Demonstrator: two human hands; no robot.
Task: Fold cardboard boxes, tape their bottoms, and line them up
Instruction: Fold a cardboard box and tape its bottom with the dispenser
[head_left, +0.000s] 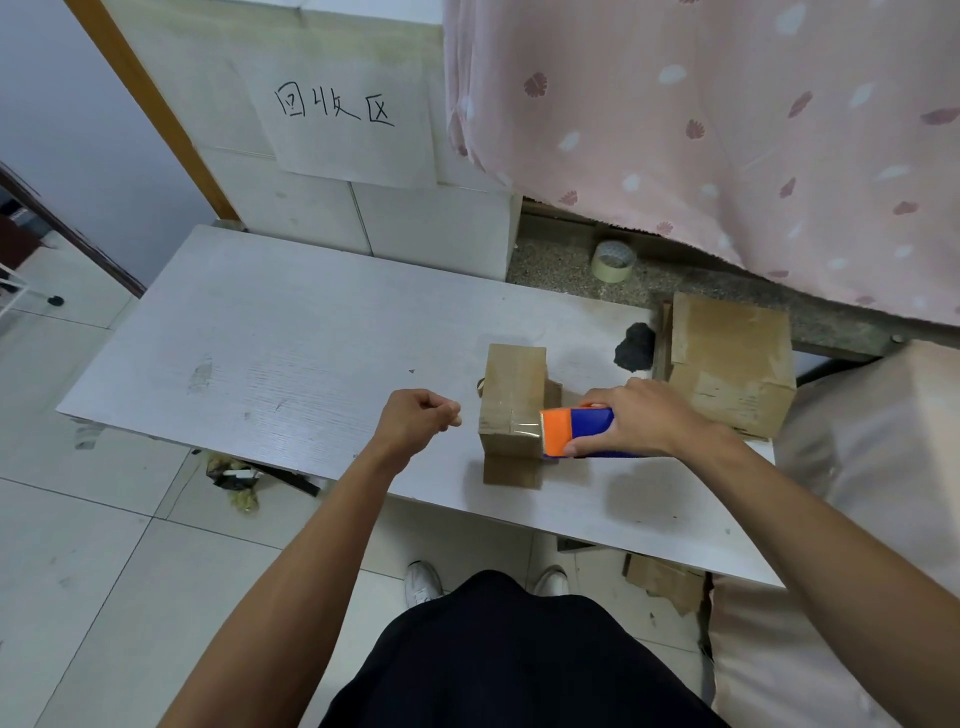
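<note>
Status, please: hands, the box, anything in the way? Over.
Left hand curled, empty, off the small box. Right hand grips tape dispenser against it; tape across its top. Larger box to the right, apart.

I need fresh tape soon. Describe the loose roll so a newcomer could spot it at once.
Find the pink curtain at upper right; under its hem runs a speckled stone ledge behind the white table. The tape roll sits there, alone. It is pale and round, unlike the orange-and-blue dispenser the right hand holds.
</note>
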